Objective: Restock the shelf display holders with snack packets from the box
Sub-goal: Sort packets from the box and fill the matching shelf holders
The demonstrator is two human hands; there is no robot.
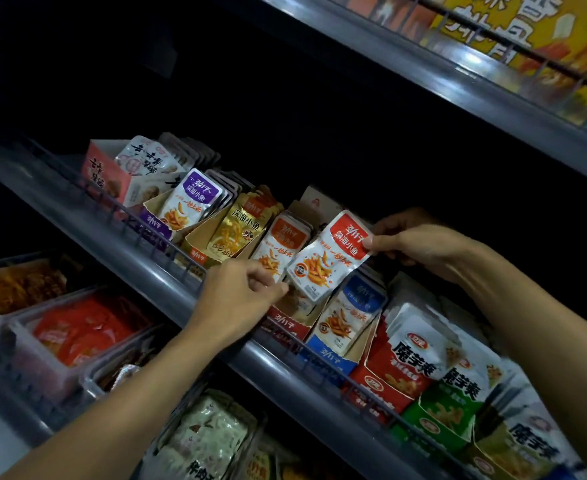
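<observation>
Right hand [413,242] fingers pinch the top corner of a red-topped snack packet [326,259]; left hand [241,299] fingers, curled, nip its bottom edge above the red display holder [286,323].

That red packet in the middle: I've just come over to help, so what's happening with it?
A person is restocking the snack shelf. The right hand pinches the red-topped packet by its top edge, while the left hand grips its lower corner. It is tilted above the red holder, in front of the packets already standing there, not yet seated.
</observation>
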